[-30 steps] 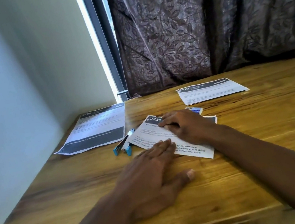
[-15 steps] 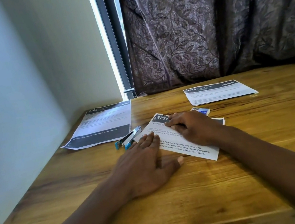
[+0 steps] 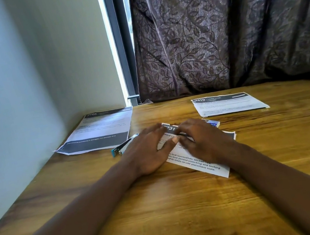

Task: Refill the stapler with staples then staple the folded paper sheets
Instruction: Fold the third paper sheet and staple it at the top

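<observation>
Folded paper (image 3: 196, 161) in the middle of the bench (image 3: 176, 216), print side up, a dark strip with white numbers at its far end. Lying flat, a bit crooked to the bench's front edge.

Left hand (image 3: 149, 151) spread wide and flat on the paper's left part, fingers straight, thumb reaching across the print. Holding nothing, just pressing down. Right hand (image 3: 201, 140) on the paper's right part, fingers a little bent, tips down by the dark strip. Nothing gripped there either. Both hands side by side, very close together.

Stapler (image 3: 123, 147) on the bench just left of the left hand, blue at its near end, shiny metal on top, partly hidden by the hand. Hard to tell if open or closed. Small box (image 3: 212, 123), blue and white, just behind the right hand, close to the paper's far right corner; touching or not, cannot tell.

One flat sheet (image 3: 98, 129) near the bench's back left corner, beside the wall (image 3: 13, 100), a dark band along its near end. Another sheet (image 3: 227, 104) by the back edge on the right. Dark curtain (image 3: 226, 23) with leaves hanging behind the bench. Thin strip of window (image 3: 112, 42) between curtain and wall.
</observation>
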The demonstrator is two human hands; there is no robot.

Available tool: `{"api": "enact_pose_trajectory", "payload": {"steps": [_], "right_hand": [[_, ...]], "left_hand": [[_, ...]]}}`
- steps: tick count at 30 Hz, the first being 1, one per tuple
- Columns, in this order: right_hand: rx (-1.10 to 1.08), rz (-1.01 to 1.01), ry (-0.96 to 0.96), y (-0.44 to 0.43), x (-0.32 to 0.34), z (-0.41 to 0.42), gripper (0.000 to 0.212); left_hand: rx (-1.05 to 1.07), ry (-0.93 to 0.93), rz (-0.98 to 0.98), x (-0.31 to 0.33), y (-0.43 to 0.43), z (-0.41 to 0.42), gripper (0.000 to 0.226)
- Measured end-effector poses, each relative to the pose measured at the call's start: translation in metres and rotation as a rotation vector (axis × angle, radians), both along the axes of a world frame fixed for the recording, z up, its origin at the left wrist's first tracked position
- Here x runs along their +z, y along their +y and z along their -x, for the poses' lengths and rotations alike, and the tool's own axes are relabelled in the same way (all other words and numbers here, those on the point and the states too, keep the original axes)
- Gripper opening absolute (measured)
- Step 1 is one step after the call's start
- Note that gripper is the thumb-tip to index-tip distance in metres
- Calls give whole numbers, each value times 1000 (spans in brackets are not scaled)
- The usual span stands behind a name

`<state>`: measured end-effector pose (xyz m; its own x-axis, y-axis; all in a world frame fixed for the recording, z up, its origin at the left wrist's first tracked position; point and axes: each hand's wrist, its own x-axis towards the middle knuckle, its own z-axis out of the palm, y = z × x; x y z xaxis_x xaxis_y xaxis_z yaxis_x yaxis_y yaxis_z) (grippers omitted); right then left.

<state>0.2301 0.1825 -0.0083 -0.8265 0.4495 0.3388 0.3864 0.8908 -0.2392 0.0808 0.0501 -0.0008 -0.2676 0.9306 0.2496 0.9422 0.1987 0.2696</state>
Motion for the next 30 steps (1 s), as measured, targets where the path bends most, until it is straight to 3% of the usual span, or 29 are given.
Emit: {"api": "enact_pose_trajectory", "payload": {"steps": [3, 7, 14, 24, 30], "right_hand": [[-197, -169, -138, -2, 3, -3, 66], [-312, -211, -238, -7, 10, 0, 88], [-298, -140, -91, 0, 8, -2, 52], [-333, -178, -103, -9, 9, -1, 66], [-244, -219, -7, -10, 9, -6, 58]], "left_hand": [[148, 16, -84, -1, 0, 6, 57], [152, 102, -2, 2, 2, 8, 57], [121, -2, -57, 3, -2, 15, 50], [119, -67, -98, 6, -6, 9, 54], [155, -262, -229, 5, -5, 12, 63]]}}
